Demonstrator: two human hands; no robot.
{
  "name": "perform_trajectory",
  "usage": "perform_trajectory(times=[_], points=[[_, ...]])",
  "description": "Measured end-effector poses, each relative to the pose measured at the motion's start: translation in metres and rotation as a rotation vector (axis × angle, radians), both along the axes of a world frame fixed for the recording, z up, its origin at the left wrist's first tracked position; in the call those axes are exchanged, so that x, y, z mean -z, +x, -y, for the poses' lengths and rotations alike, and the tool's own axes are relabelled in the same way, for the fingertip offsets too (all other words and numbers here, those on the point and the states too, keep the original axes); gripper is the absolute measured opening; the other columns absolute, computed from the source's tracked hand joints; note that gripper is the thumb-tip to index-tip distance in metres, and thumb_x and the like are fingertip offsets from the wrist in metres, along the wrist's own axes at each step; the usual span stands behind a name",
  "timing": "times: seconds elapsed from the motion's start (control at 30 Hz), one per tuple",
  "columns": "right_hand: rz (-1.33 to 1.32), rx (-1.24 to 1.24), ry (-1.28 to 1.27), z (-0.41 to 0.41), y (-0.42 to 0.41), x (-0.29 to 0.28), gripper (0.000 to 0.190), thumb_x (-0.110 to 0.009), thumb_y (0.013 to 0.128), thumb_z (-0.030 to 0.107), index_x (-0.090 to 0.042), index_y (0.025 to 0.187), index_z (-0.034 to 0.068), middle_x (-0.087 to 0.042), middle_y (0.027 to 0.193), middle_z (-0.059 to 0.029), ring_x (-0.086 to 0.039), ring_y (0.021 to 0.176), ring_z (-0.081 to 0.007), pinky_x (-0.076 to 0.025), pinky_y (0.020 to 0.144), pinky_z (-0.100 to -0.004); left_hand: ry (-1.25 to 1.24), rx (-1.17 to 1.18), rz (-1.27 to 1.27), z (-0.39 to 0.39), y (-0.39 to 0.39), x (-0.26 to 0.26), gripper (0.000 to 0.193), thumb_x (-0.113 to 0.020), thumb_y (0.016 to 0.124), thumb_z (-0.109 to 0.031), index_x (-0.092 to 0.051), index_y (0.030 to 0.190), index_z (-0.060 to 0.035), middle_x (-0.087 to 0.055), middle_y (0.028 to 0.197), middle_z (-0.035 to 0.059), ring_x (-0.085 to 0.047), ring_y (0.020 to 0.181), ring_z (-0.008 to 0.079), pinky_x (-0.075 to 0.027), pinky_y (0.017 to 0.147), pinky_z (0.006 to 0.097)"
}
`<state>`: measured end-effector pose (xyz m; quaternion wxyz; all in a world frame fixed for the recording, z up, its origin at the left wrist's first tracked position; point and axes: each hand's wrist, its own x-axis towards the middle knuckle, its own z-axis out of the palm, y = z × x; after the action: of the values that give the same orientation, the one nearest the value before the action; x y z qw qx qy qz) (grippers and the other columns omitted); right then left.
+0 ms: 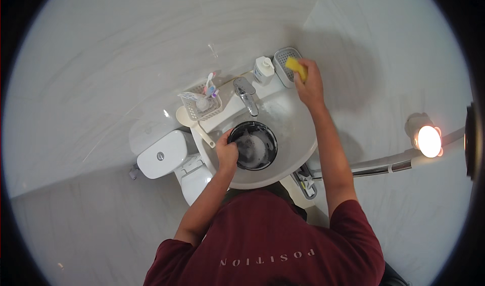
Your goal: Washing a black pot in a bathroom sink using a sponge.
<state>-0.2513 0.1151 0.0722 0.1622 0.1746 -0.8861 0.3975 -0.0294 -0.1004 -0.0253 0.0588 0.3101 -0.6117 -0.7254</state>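
Note:
In my left hand (227,153) is the rim of a round black bowl (271,142), held over the white washbasin (291,134). Whitish suds cover much of the bowl's inside. My right hand (312,85) reaches to the back right corner and grips a yellow sponge (296,68) between thumb and fingers. The sponge is over a grey box with a perforated top (282,59); whether they touch I cannot tell. Behind the bowl stands a chrome faucet (248,98), its spout pointing toward me.
A white pump bottle (264,71) stands left of the grey box. A white basket (193,110) holds toothbrushes. Beside it a cream ladle-like scoop (185,116) lies across the basin's edge. A toilet (163,155) is at the left, a lit lamp (429,141) at the right.

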Motion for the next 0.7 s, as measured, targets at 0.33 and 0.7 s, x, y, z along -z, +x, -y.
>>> perform_trajectory(times=[0.33, 0.7], points=[[-0.081, -0.045, 0.562, 0.000, -0.005, 0.041, 0.052, -0.051, 0.091, 0.013, -0.046, 0.142, 0.002, -0.039, 0.153, -0.0175, -0.031, 0.145, -0.0314, -0.023, 0.117, -0.0548, 0.108, -0.031, 0.035, -0.003, -0.007, 0.000, 0.058, -0.038, 0.071, 0.018, -0.062, 0.122, 0.0065, -0.069, 0.111, 0.0126, -0.066, 0.101, 0.0189, -0.048, 0.094, 0.0275], [1.037, -0.193, -0.695, 0.054, 0.099, 0.114, 0.012, -0.051, 0.085, -0.003, -0.058, 0.080, 0.004, -0.061, 0.080, -0.0063, -0.060, 0.073, -0.0154, -0.048, 0.065, -0.0275, -0.090, -0.044, 0.053, -0.004, -0.011, -0.007, 0.056, -0.039, 0.072, 0.017, -0.062, 0.123, 0.0066, -0.068, 0.109, 0.0133, -0.065, 0.100, 0.0209, -0.049, 0.093, 0.0299]])
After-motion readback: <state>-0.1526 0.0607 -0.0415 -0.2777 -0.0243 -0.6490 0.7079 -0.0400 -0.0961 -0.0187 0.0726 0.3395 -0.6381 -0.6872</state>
